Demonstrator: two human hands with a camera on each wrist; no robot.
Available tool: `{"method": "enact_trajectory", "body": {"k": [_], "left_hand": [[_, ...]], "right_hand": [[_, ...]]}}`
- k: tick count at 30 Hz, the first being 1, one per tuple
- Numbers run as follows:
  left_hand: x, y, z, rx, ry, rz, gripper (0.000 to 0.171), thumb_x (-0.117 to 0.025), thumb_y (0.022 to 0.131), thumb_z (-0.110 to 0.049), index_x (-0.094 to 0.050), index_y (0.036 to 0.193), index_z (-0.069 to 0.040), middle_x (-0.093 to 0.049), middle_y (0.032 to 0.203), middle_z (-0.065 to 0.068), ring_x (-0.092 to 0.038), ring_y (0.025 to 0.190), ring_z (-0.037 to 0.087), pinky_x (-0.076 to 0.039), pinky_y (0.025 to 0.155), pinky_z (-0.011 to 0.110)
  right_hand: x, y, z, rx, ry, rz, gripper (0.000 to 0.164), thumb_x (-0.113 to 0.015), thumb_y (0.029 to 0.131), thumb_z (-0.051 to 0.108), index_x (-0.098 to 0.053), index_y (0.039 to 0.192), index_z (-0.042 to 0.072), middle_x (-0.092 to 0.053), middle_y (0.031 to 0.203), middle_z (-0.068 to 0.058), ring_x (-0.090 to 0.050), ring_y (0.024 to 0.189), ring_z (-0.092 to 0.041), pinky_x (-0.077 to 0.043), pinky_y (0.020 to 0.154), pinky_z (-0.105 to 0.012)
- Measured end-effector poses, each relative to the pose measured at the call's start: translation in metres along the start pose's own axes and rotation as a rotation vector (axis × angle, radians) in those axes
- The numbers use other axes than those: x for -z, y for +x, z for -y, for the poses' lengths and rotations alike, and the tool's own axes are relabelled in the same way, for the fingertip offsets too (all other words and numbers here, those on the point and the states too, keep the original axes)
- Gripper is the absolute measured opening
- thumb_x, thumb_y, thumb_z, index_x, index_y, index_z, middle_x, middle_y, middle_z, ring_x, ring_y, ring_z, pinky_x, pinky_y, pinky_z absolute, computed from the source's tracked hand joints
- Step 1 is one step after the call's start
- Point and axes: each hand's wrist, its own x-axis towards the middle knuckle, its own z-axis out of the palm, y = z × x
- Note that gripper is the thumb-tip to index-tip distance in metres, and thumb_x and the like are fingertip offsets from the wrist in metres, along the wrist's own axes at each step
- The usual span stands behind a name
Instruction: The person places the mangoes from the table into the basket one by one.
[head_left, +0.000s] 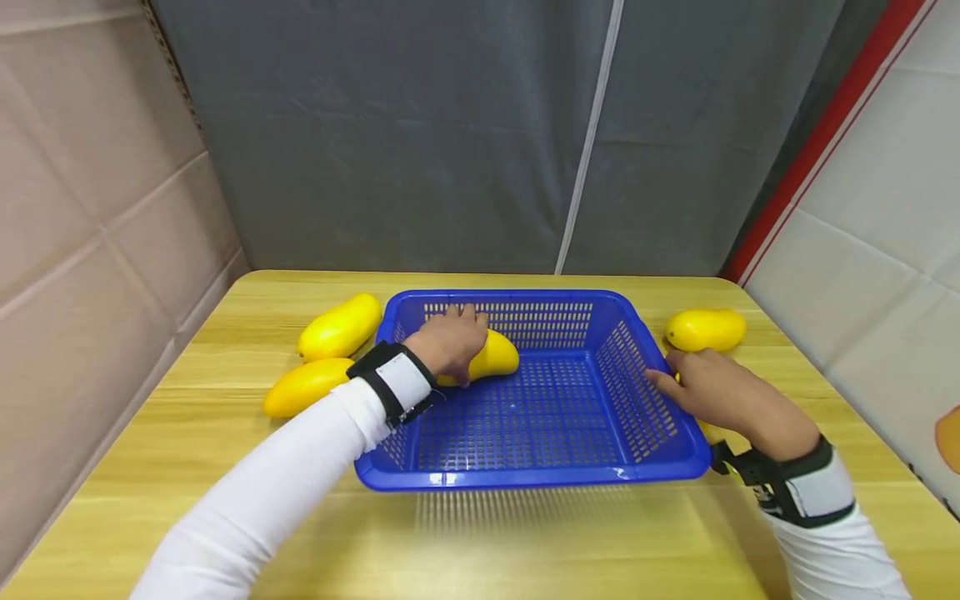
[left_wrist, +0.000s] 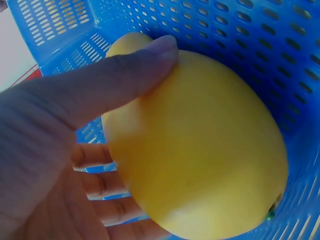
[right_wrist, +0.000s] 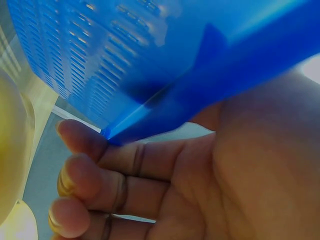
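The held mango (left_wrist: 212, 140) is plump, smooth, yellow.

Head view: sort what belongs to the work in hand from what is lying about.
In use: blue basket, gripped by right hand; yellow fruit inside, held by left hand.
Lying about, perhaps for the same work: upper left fruit, lower left fruit, fruits near the right hand.

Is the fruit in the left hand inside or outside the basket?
Inside: the head view shows basket walls around the fruit the left hand grips.
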Motion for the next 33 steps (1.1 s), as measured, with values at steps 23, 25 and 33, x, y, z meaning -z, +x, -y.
{"method": "enact_trajectory", "body": {"k": [23,25,33], "left_hand": [[0.013,-0.008,0.004,-0.020,-0.040,0.005,0.085,-0.081,0.064,-0.036,-0.042,0.129,0.003,-0.048,0.119,0.020,-0.047,0.103,0.035,-0.050,0.081,0.046],[0.017,-0.009,0.006,-0.013,-0.055,0.020,0.085,-0.080,0.066,-0.036,-0.041,0.131,0.002,-0.048,0.122,0.019,-0.047,0.106,0.035,-0.048,0.083,0.046],[0.041,-0.025,0.024,-0.011,-0.080,-0.001,0.075,-0.074,0.074,-0.036,-0.041,0.131,0.000,-0.048,0.124,0.016,-0.048,0.106,0.030,-0.048,0.086,0.041]], "right_hand": [[-0.001,0.001,-0.002,-0.005,0.005,0.011,0.034,-0.051,0.093,0.029,-0.059,0.086,-0.003,-0.049,0.057,0.001,-0.046,0.048,-0.011,-0.040,0.047,-0.027],[-0.001,0.000,-0.002,-0.004,0.003,0.008,0.034,-0.051,0.093,0.029,-0.059,0.086,-0.003,-0.049,0.057,0.001,-0.046,0.048,-0.011,-0.040,0.047,-0.027],[-0.001,0.001,-0.002,-0.005,0.015,0.009,0.034,-0.051,0.093,0.030,-0.059,0.085,-0.002,-0.049,0.056,0.001,-0.046,0.048,-0.011,-0.039,0.047,-0.027]]}}
